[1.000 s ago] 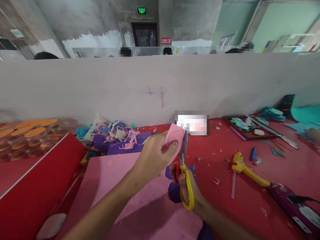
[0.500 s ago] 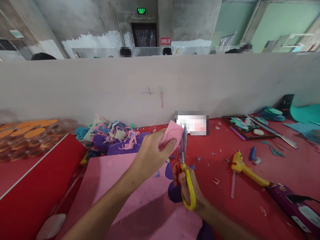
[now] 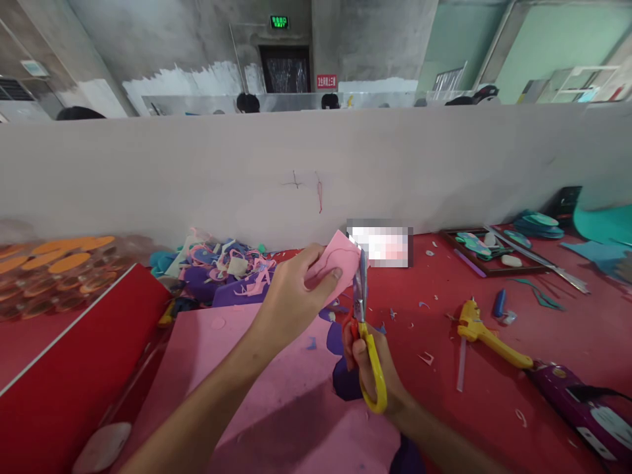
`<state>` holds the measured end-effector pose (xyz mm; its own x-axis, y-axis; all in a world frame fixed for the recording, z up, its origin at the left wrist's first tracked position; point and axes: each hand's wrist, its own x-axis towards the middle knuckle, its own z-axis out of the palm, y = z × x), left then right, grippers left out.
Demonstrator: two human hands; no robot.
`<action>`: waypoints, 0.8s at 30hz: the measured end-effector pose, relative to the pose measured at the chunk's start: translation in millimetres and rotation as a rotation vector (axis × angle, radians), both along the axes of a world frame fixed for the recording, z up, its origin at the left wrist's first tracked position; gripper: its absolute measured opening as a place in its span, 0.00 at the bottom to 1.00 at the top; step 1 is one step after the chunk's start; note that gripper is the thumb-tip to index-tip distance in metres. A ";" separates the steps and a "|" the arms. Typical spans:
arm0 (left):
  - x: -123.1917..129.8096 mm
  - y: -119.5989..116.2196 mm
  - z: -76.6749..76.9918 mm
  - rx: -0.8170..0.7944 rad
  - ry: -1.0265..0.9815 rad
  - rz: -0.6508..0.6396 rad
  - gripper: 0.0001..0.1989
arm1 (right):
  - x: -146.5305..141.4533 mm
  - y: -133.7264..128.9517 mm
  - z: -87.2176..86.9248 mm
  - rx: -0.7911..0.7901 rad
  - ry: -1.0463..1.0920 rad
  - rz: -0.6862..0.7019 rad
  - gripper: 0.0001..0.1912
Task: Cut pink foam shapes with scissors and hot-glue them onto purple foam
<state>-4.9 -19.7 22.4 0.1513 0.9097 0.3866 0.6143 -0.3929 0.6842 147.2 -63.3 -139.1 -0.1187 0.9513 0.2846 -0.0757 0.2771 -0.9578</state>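
Observation:
My left hand [image 3: 301, 283] pinches a small pink foam piece [image 3: 343, 257] with a curved line drawn on it, thumb on its face. My right hand [image 3: 370, 355] grips scissors [image 3: 374, 375] with a yellow and a red handle loop. The scissor blades point up and lie against the right edge of the pink piece. Below both hands a large pink foam sheet [image 3: 276, 408] lies over dark purple foam [image 3: 345, 378] on the red table.
Foam scraps [image 3: 232, 263] are piled at the back left, near stacked orange discs [image 3: 69, 263]. On the right are a yellow glue gun [image 3: 494, 342], a blue stick [image 3: 500, 303] and a dark tray [image 3: 494, 268]. A low wall [image 3: 197, 171] stands behind.
My left hand has shifted slightly left, and the pink piece has turned, showing more of its drawn line. The scissor blades look closer together. My right hand stays nearly in place.

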 end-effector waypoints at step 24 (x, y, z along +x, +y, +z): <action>-9.7 4.4 2.5 0.146 -0.134 0.087 0.10 | -1.4 -2.2 -1.0 -0.026 0.043 -0.034 0.33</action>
